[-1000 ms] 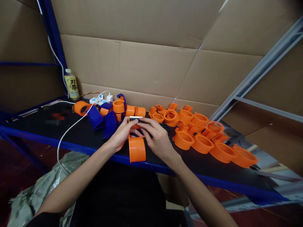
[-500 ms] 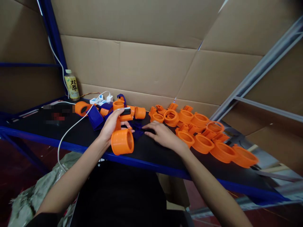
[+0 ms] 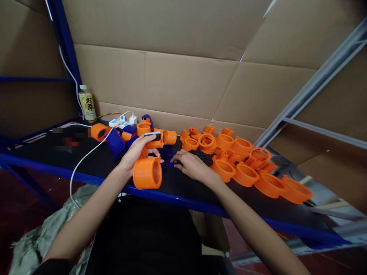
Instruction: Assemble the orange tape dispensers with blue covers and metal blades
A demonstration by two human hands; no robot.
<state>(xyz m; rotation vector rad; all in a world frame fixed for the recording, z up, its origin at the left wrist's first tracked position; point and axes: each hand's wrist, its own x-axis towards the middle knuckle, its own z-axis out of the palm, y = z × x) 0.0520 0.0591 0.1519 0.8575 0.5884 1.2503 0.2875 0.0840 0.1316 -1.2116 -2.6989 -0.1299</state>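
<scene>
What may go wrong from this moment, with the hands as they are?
1. The left hand grips the orange part only at its thin upper end; the wide barrel hangs above the table edge and might slip off.
2. The right hand lies close beside the orange rings; its wrist might knock them.

Matt orange plastic part, matt black shelf top, plain brown cardboard wall.

I count 1 bottle, 1 white cable, 1 big orange tube, approx. 10 orange rings at right. Blue pcs: too piled up for an exact no.
</scene>
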